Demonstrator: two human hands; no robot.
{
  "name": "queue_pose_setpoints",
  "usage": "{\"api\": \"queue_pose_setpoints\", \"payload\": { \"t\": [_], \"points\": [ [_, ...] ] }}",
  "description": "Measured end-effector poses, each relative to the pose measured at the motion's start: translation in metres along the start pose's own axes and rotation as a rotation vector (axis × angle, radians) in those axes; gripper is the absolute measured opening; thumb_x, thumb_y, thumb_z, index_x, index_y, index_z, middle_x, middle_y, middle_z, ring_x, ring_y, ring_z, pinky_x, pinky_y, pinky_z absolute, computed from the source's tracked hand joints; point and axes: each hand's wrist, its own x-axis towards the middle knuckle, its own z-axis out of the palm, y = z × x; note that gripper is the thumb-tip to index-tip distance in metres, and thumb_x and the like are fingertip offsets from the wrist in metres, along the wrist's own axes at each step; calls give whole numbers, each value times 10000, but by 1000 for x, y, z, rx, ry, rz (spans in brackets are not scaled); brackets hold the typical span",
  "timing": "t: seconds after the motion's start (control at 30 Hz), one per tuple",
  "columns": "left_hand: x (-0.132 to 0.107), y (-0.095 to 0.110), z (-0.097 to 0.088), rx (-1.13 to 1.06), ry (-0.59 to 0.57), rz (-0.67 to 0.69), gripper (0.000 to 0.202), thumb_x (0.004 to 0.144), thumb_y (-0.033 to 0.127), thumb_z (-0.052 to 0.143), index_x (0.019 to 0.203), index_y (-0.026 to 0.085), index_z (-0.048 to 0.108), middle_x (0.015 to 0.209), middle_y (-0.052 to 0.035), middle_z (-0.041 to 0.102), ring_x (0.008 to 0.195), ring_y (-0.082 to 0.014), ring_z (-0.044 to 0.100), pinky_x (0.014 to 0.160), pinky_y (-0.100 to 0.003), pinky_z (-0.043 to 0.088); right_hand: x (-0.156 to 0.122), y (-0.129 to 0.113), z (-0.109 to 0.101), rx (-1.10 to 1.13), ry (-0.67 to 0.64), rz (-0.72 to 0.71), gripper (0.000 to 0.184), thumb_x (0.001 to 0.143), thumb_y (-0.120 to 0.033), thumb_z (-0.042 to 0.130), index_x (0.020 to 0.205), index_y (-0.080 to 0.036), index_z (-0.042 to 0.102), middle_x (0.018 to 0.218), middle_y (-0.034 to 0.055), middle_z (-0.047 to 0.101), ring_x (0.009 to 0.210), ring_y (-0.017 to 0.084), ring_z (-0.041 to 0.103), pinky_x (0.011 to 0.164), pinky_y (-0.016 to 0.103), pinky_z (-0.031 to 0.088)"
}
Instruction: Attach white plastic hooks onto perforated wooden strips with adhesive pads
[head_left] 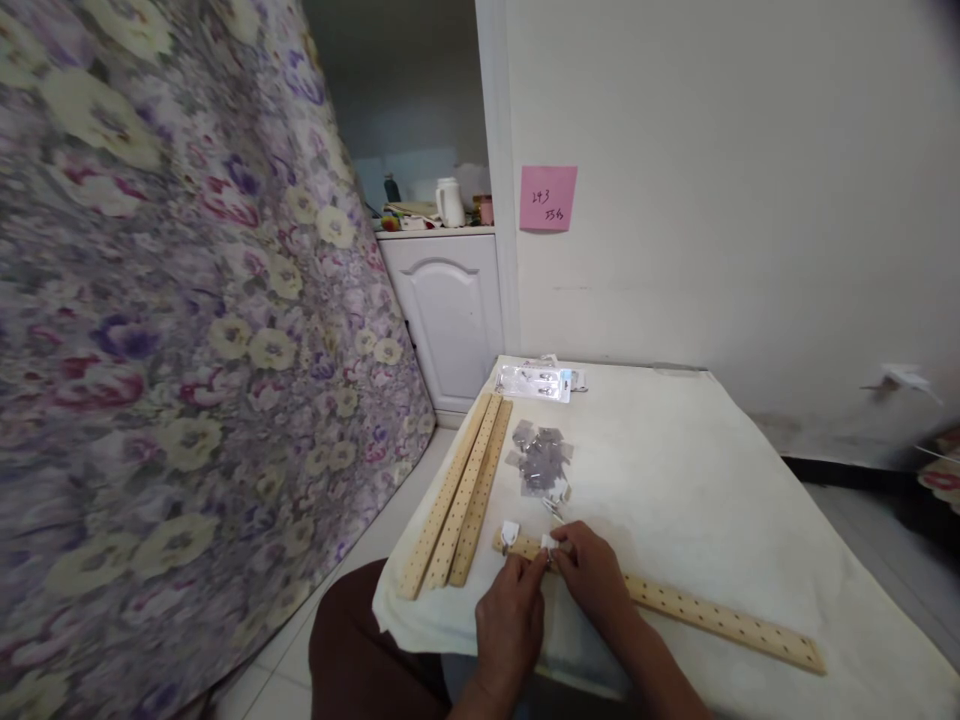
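A long wooden strip with rows of small holes [720, 612] lies slantwise across the front of the table. Near its left end, my left hand [511, 612] and my right hand [594, 578] meet over a small white hook [548, 543]. Both hands are closed, their fingertips pinching the hook from either side. Its lower part is partly covered by my fingers. Another white hook with a metal loop [510, 534] sits at the strip's left end, just beyond my left fingertips. Behind my hands lie loose small white and metal pieces [555, 500].
Several more holed wooden strips [463, 490] lie lengthwise along the table's left edge. A pile of small clear-grey squares [541, 462] is mid-table. Clear plastic packaging [529, 382] lies at the back. A floral curtain [225, 300] hangs to the left; a wall [712, 200] stands behind.
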Motion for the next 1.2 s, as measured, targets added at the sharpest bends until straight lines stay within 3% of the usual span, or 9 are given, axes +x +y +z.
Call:
{"api": "queue_pose_setpoints", "payload": {
  "t": [0.23,0.67,0.9,1.03,1.2],
  "points": [
    [1,0,-1,-16,24,22,498,859,103,397,1290,344,468,946,-8,571,811,-128,584,642,-208,423,6,-3,-2,-33,-49,57,145,719,-159,528,819,-185,629,832,47,677,741,193,632,689,300,468],
    [-1,1,-3,-21,25,0,488,853,109,417,1279,341,469,1014,-14,601,861,-144,626,678,-225,475,-3,0,-6,62,54,-22,138,781,-215,494,855,-190,608,744,24,651,605,156,580,604,273,460],
    [-2,-7,13,-59,207,27,372,910,171,372,1260,243,473,1171,-55,624,1070,-159,600,850,-266,505,7,15,-22,14,109,59,156,763,-246,523,890,-183,587,822,32,625,587,148,570,610,292,465],
    [-2,-11,17,-62,262,70,354,897,192,401,1241,225,480,1167,-64,635,1060,-168,613,850,-279,522,15,20,-15,-54,51,53,173,721,-241,560,886,-204,600,846,17,606,601,146,570,629,292,464],
    [-2,-12,17,-60,277,75,349,903,195,398,1241,231,477,1163,-58,643,1060,-163,616,846,-275,522,19,19,-7,-116,70,39,83,735,-233,550,774,-230,623,794,5,617,693,160,592,627,258,439]
  ]
}}
